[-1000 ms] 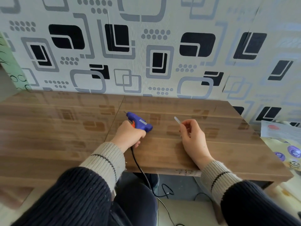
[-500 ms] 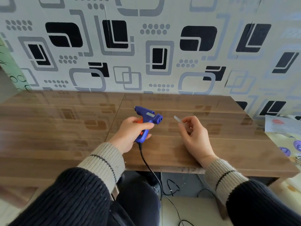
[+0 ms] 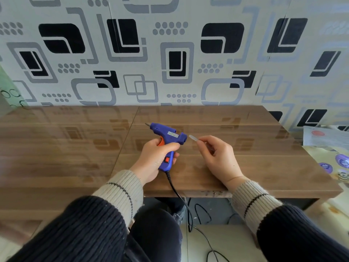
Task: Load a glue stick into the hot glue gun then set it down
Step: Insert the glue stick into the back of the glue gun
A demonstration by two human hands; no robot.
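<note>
A blue hot glue gun (image 3: 167,135) with an orange trigger and a red switch is lifted above the wooden table (image 3: 66,148). My left hand (image 3: 154,159) grips its handle, nozzle pointing far left, rear opening facing right. My right hand (image 3: 217,157) pinches a short clear glue stick (image 3: 193,138) between thumb and fingers. The stick's free tip sits just right of the gun's rear opening, a small gap between them.
The gun's black cord (image 3: 179,197) drops over the table's front edge to the floor. A patterned wall runs along the table's far side. Printed papers (image 3: 324,138) and a sheet with purple stickers (image 3: 338,163) lie off the right end.
My left hand lifted the gun from the table and turned its rear toward the right. My right hand brought the glue stick leftward, close to the gun's rear opening.
</note>
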